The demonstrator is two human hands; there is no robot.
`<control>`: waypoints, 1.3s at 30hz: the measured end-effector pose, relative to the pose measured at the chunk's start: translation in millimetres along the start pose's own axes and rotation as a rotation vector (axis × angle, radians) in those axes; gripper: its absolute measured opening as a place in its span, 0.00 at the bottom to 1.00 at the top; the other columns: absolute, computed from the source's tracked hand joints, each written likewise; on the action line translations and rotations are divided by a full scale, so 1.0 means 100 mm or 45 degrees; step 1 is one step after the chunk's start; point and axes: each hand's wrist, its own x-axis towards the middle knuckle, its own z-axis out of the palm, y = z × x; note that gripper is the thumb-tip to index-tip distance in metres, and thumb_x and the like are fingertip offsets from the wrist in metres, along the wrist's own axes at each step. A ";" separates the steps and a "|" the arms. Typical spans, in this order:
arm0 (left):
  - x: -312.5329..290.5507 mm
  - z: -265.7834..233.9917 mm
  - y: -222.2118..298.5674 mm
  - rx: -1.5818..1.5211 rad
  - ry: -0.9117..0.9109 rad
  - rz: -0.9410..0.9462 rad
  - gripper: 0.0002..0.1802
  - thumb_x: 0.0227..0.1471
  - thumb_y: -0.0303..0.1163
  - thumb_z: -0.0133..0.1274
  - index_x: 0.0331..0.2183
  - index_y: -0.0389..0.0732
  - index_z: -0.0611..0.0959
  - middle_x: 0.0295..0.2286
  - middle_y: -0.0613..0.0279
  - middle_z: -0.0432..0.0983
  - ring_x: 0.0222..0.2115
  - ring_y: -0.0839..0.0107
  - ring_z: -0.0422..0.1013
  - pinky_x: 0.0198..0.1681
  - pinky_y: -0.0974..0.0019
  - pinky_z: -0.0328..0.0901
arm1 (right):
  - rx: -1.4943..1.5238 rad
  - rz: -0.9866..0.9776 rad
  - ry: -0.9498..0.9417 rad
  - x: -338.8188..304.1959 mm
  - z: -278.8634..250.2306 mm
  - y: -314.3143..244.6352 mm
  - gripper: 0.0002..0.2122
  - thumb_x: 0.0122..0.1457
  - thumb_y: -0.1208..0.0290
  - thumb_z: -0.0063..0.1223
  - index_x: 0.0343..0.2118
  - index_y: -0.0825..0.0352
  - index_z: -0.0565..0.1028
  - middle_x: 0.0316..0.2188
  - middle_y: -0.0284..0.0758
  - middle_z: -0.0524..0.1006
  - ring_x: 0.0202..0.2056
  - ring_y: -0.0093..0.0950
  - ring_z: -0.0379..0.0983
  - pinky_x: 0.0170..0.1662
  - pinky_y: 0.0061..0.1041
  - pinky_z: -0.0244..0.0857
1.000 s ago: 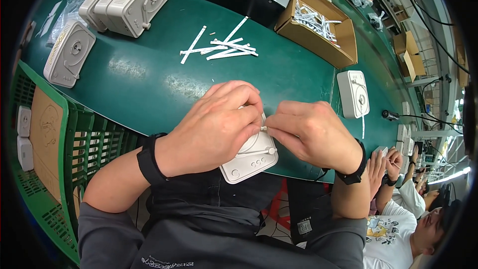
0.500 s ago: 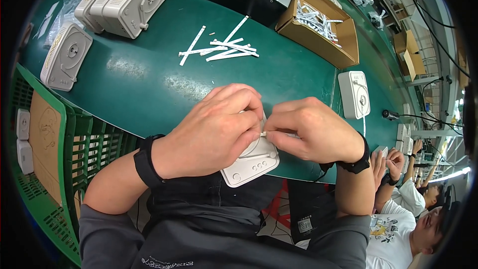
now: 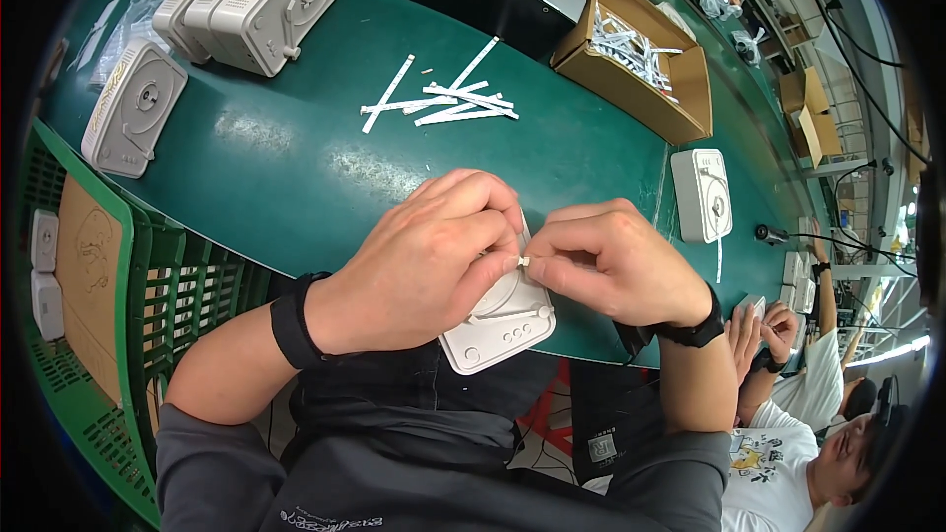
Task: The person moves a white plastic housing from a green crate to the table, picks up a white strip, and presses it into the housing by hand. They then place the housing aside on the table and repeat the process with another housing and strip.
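A white plastic device [image 3: 505, 337], shaped like a miniature record player with small round buttons, rests tilted at the table's front edge, under my hands. My left hand [image 3: 424, 266] is closed, thumb and forefinger pinching one side of a small white piece [image 3: 523, 262]. From the other side my right hand [image 3: 621, 261] pinches close against the same piece, fingers curled. The piece is too small to name, and my hands cover the device's upper part.
White strips [image 3: 463, 103] lie scattered on the green table [image 3: 296, 177]; more fill a cardboard box [image 3: 631, 94]. Similar devices [image 3: 261, 15] stand at the far left, another [image 3: 702, 195] at right. A green crate [image 3: 148, 335] is on my left. A co-worker's hands [image 3: 759, 330] work at right.
The view has shifted slightly. My fingertips have moved a little around the small white piece, which shows more plainly between them. Both hands stay over the device.
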 end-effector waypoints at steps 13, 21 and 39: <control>0.04 -0.01 -0.03 -0.006 -0.034 0.094 0.05 0.56 0.23 0.63 0.30 0.36 0.81 0.40 0.59 0.76 0.52 0.54 0.74 0.53 0.54 0.69 | 0.016 -0.103 0.109 -0.07 0.14 0.06 0.04 0.64 0.76 0.64 0.38 0.71 0.84 0.28 0.37 0.78 0.28 0.33 0.75 0.32 0.31 0.67; 0.04 0.01 -0.02 0.038 -0.014 0.078 0.05 0.55 0.22 0.63 0.30 0.36 0.81 0.40 0.59 0.76 0.51 0.54 0.74 0.53 0.54 0.70 | 0.055 -0.081 0.117 -0.06 0.19 0.09 0.04 0.65 0.76 0.63 0.38 0.72 0.84 0.29 0.36 0.78 0.29 0.32 0.75 0.32 0.31 0.67; -0.31 -0.26 -0.03 -0.054 0.382 -0.400 0.07 0.57 0.23 0.63 0.39 0.35 0.85 0.45 0.53 0.80 0.51 0.60 0.76 0.58 0.61 0.67 | -0.518 -0.107 1.143 -0.35 0.62 -0.21 0.14 0.56 0.75 0.70 0.45 0.69 0.81 0.36 0.40 0.79 0.37 0.39 0.77 0.39 0.34 0.71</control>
